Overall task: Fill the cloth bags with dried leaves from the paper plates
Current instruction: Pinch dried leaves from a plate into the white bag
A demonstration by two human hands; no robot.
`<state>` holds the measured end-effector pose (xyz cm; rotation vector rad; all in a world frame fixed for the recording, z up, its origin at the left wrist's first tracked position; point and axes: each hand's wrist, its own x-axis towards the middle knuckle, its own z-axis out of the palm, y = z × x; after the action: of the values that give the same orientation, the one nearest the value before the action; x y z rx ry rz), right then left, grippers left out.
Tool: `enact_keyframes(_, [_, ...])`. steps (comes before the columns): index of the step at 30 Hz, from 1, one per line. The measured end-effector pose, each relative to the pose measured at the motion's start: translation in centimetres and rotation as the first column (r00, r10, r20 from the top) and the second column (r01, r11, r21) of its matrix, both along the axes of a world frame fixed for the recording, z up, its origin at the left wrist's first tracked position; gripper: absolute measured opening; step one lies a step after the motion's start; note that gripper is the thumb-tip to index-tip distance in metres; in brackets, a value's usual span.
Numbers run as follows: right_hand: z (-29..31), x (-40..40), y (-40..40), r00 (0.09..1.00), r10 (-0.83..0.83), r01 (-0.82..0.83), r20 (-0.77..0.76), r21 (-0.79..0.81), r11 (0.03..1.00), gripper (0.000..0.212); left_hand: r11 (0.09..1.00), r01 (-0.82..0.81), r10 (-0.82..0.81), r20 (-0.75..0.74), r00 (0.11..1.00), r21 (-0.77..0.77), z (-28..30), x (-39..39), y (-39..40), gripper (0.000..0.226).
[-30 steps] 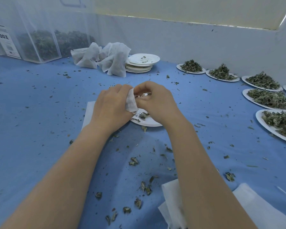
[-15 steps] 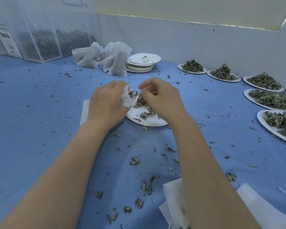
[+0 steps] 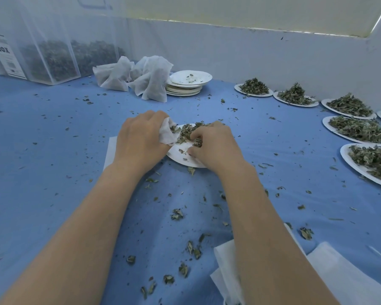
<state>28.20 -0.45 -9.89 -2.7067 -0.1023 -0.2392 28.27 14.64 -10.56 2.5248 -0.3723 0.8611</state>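
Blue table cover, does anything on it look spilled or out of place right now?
Yes. Dried leaf bits are scattered loose across the blue table cover, thickest between the forearms and near the plate being emptied, off any plate. The filled bags and empty plate stack look orderly.

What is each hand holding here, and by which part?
The left hand grips the cloth bag by its bunched mouth edge. The right hand pinches dried leaves on the paper plate.
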Motion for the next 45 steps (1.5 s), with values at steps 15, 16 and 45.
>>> enact_keyframes(15, [0.3, -0.3, -1.1, 0.993, -0.007, 0.018, -0.115, 0.089, 0.996, 0.045, 0.998, -0.055, 0.057, -0.070, 0.996, 0.024, 0.0, 0.1, 0.2, 0.027])
enact_keyframes(16, [0.2, -0.3, -0.9, 0.990, 0.006, 0.005, -0.140, 0.082, 0.997, 0.047, 0.998, -0.055, 0.057, -0.077, 0.995, 0.023, 0.0, 0.1, 0.2, 0.027])
enact_keyframes(45, [2.7, -1.3, 1.0, 0.912, 0.405, -0.378, 0.066, 0.522, 0.765, 0.034, 0.997, 0.009, -0.020, -0.142, 0.990, -0.075, 0.0, 0.4, -0.4, 0.032])
